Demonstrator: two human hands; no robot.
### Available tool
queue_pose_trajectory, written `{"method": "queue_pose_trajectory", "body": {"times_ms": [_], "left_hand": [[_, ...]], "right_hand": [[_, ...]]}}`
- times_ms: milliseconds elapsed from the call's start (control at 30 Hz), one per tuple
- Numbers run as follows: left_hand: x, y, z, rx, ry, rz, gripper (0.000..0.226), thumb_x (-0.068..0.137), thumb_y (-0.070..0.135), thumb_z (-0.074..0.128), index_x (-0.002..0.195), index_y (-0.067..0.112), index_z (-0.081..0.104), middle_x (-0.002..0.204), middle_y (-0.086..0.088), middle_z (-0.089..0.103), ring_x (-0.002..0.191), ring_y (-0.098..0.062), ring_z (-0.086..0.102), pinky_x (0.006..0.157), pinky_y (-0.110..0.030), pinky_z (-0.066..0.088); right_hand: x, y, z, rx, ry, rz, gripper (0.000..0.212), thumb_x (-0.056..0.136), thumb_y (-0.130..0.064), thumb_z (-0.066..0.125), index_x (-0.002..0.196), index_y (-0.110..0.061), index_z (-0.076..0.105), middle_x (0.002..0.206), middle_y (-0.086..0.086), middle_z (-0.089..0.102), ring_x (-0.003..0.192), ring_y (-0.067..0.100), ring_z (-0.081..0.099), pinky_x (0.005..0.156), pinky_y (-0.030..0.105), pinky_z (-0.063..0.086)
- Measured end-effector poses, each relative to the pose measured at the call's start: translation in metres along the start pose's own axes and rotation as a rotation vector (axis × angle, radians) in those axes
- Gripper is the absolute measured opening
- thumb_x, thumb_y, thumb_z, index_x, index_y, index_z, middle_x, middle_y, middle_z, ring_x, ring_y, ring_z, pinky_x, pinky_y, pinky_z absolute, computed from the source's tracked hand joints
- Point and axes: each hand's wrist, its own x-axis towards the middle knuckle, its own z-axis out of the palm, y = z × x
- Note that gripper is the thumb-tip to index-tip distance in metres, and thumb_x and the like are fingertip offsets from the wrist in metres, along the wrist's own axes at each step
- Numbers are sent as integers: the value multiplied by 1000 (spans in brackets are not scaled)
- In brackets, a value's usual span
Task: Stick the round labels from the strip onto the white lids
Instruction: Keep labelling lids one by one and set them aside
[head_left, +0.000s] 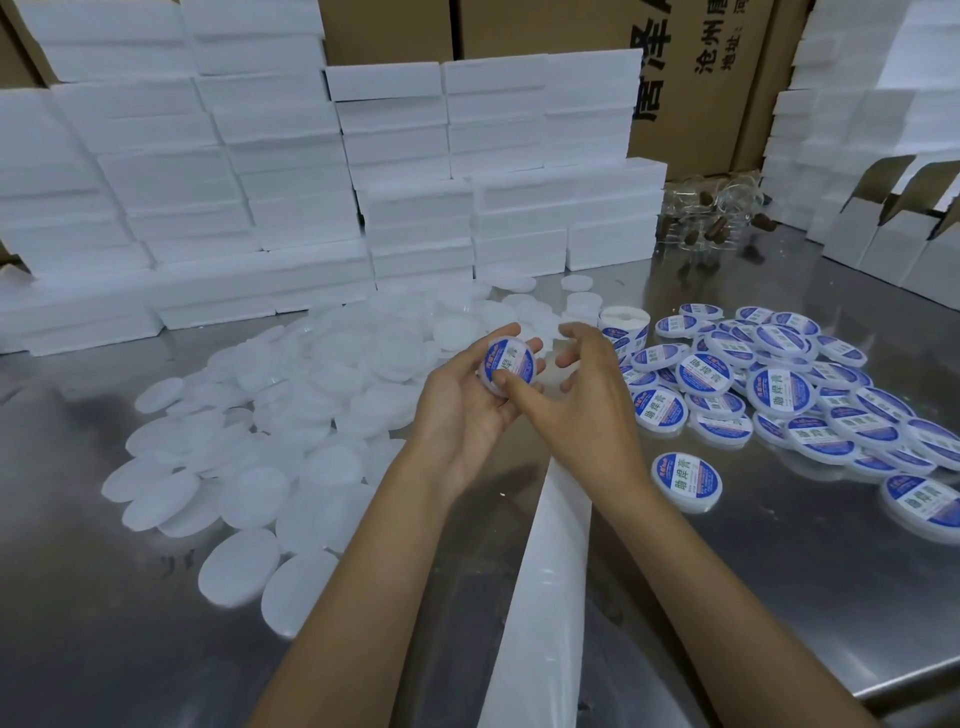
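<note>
One white lid (508, 366), already carrying a round blue label, sits in the curled fingers of a person's left hand (470, 402) above a steel table (727, 597). The right hand (582, 400) presses its thumb on the label's lower edge, its other fingers spread loosely and holding nothing. A white backing strip (545, 571) runs from under the right wrist toward the camera. Bare lids (270, 431) lie heaped to the left, labelled lids (779, 389) to the right. White foam boxes (311, 182) are stacked behind.
</note>
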Motion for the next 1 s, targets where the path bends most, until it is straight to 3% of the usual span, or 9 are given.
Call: {"method": "queue_pose_trajectory", "body": {"times_ms": [100,167,367,467,600,667,800,900,1000], "left_hand": [[-2,1,1,-74,-47,-20,35,104,14,44,131,-2,61,129,-25,65,120,-37,65,102,-45,53],[-3,0,3,-74,-83,-29,32,104,13,44,124,-4,63,123,-25,68,110,-35,70,99,-46,56],[-4,-1,2,-43,-117,-37,30,102,13,45,116,-5,65,108,-21,70,93,-28,72,81,-38,63],[-4,-3,3,-46,-141,-42,30,102,14,45,109,-5,67,104,-16,72,95,-25,72,82,-36,62],[-4,-6,4,34,-133,-12,33,106,18,41,111,-2,67,109,-15,72,99,-24,71,88,-36,60],[-3,-8,7,71,-103,-13,41,109,26,35,112,0,66,116,-17,72,100,-24,71,87,-36,59],[-2,-10,10,116,-84,-30,61,108,51,23,113,6,63,130,-17,68,117,-29,64,104,-42,48],[-2,-9,11,100,-97,-39,60,108,51,25,112,4,62,132,-19,66,116,-31,63,99,-42,51],[-3,-10,11,125,-112,-39,45,108,38,35,106,4,64,125,-19,67,108,-29,64,89,-39,55]], "right_hand": [[-1,1,0,-68,12,-41,64,71,-71,70,106,-22,50,101,-7,49,94,12,54,72,33,49],[-1,2,1,-110,11,-90,57,76,-75,62,96,-23,53,96,-5,48,90,13,54,70,35,48],[3,4,-2,-189,59,-238,44,99,-53,45,73,-18,50,72,-2,50,72,17,47,67,35,40],[5,7,-2,-166,68,-225,45,105,-40,42,73,-12,55,68,1,52,69,19,49,64,40,43],[3,8,-5,-147,24,-184,46,107,-41,38,81,-12,62,74,0,58,73,20,55,70,46,47],[0,5,-5,-350,41,-215,52,104,-52,32,80,-15,60,75,-3,57,75,22,55,74,44,47],[-3,-2,-2,-609,34,-193,77,90,-79,17,89,-18,64,86,-1,62,86,20,56,82,41,43],[0,3,-4,-481,58,-202,68,93,-72,28,86,-17,66,81,-3,61,80,19,56,77,40,45],[-1,7,-4,-341,111,-213,51,100,-55,44,78,-15,67,72,-6,52,72,18,53,69,40,47]]}}
